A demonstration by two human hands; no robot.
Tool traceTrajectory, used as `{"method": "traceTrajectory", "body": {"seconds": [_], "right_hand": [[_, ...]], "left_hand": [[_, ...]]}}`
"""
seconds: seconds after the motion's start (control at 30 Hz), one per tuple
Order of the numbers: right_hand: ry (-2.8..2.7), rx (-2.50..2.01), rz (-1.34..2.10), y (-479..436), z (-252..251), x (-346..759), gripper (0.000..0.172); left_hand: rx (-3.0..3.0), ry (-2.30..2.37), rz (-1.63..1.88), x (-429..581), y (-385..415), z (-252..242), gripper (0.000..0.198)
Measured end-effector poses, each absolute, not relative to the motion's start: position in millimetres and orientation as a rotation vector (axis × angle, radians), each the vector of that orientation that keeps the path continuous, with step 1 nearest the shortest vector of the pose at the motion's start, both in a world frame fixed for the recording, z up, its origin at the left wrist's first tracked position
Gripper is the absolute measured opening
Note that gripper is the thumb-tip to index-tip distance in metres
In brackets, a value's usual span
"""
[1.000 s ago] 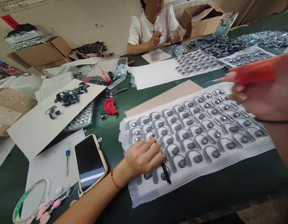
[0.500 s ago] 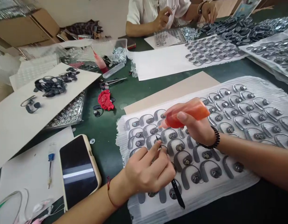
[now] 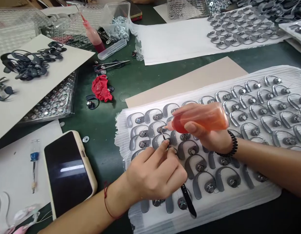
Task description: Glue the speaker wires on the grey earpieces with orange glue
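I see bare green table (image 3: 111, 152) between phone (image 3: 68, 172) and white sheet (image 3: 213, 203). My left hand (image 3: 155, 172) pinches tweezers (image 3: 188, 203); my right hand (image 3: 208, 136) grips an orange bottle (image 3: 201, 118) just above, nozzle over the grey ear-hooks (image 3: 201, 165).

left wrist (image 3: 106, 201): thin red string | right wrist (image 3: 232, 147): black coiled band | arms bare

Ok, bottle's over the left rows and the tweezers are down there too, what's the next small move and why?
Probably lower the bottle's nozzle the last bit onto the grey ear hook by the tweezers' tip. The right hand holds the orange bottle tilted toward that spot, and the left hand has the black tweezers down there; whether the nozzle touches yet, I cannot tell.
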State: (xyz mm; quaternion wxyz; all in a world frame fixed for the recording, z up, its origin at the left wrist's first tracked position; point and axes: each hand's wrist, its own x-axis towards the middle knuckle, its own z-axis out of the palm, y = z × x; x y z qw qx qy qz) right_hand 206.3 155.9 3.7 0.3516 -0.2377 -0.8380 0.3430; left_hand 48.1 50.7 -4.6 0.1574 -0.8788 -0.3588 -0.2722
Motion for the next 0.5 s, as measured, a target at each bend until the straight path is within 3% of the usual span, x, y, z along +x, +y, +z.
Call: {"method": "traceTrajectory", "body": {"seconds": [0.13, 0.5], "right_hand": [[-2.09, -0.577, 1.021, 155.1, 7.1, 205.2, 0.037], [-2.108, -0.556, 0.997, 155.2, 3.6, 204.4, 0.035]], "left_hand": [[-2.521, -0.998, -0.814, 46.9, 50.3, -1.9, 0.008], [-2.468, -1.068, -0.786, 47.0, 51.2, -4.4, 0.008]]}}
